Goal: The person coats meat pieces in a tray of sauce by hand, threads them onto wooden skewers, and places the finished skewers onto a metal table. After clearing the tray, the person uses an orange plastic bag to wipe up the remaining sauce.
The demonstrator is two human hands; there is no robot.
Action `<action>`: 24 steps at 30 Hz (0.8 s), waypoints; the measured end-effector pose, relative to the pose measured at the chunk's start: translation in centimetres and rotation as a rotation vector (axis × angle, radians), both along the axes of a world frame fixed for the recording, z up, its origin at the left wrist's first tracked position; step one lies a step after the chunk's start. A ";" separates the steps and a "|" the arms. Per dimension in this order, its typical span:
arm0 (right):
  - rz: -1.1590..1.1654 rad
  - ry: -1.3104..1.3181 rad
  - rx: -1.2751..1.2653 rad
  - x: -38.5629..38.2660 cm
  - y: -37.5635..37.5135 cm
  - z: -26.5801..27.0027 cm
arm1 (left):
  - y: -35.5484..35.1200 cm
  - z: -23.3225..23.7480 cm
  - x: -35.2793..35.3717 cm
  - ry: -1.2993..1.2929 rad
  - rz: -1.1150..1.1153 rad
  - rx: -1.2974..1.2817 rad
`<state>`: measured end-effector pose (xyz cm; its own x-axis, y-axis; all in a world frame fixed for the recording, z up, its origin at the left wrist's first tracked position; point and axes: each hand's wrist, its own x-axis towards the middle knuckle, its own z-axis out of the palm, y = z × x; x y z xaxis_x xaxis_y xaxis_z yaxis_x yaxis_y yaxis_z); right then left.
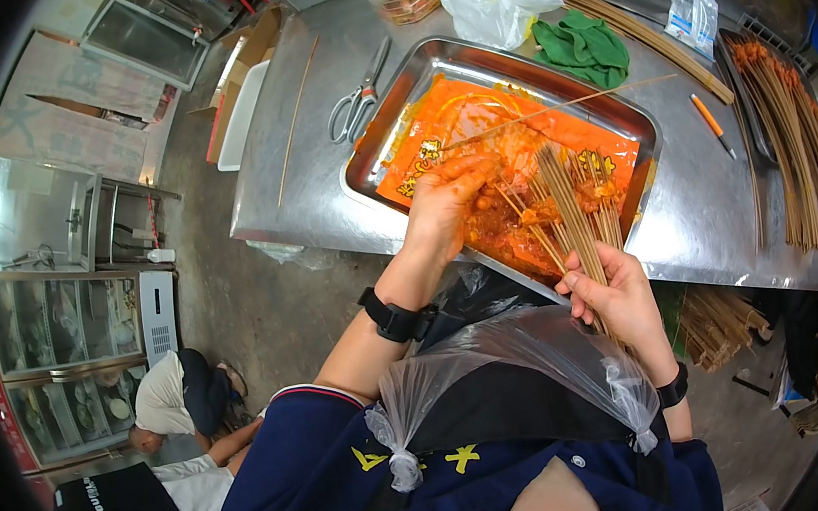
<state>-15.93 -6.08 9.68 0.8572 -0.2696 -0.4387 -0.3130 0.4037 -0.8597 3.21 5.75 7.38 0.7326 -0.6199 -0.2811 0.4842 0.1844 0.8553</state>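
Skewers (567,211) sit bunched in our right hand (615,300), fingers closed around them, at centre frame over the tray (370,139). Our left hand (443,203) pinches marinated meat (515,228) — we judge it best to hold the bundle steady, tips fanned apart.

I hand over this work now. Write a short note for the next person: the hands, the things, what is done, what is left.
Left hand: in the steel tray, fingers on the marinated meat; grip unclear.
Right hand: closed on a bundle of skewers over the tray.
Done: a pile of loaded skewers lies at the table's right end.
Left: meat in the tray not yet skewered; bare sticks lie behind the tray.
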 end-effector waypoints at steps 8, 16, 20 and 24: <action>-0.013 -0.007 0.020 0.0 -0.1 -0.5 | -0.5 1.6 -0.8 0.027 -0.034 0.006; -0.045 -0.031 0.052 -0.2 -0.1 -0.5 | -0.7 1.0 -2.0 0.252 -0.001 -0.045; -0.075 -0.033 0.048 0.0 0.0 -0.3 | -0.4 0.2 -2.3 0.216 -0.117 0.045; -0.099 -0.021 0.047 -0.2 -0.1 0.2 | -0.2 0.9 -2.3 0.044 -0.204 0.109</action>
